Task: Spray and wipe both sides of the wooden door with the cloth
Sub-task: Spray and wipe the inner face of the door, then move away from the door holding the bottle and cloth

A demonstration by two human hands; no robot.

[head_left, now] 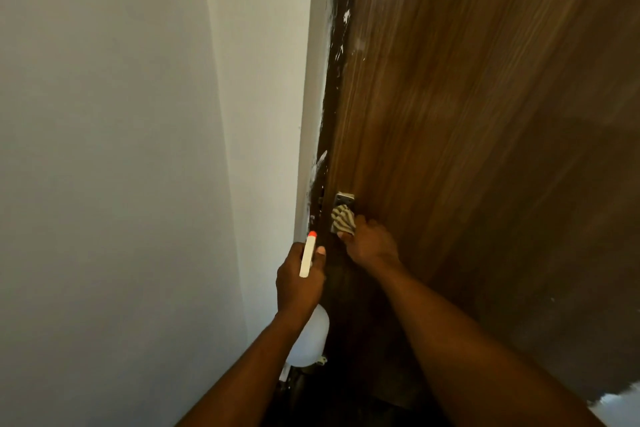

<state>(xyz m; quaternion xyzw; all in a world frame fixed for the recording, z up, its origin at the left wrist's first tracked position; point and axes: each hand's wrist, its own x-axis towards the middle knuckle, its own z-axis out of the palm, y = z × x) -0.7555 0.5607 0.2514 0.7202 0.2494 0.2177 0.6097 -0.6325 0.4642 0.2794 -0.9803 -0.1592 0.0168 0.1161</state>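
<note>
The wooden door [467, 114] fills the right half of the view, brown with vertical grain. My right hand [370, 243] grips a striped grey and white cloth [342, 220] and holds it against the metal lock plate [344, 198] near the door's left edge. My left hand [299, 281] holds a white spray bottle [310, 336] by its neck. The bottle's white spray head with a red nozzle tip [312, 234] points up toward the door's edge. The handle itself is hidden by the cloth and hand.
A white wall [121, 149] runs along the left, meeting a white door frame [308, 149]. White paint smears mark the dark door edge [337, 55]. A pale patch [620, 406] shows at the bottom right.
</note>
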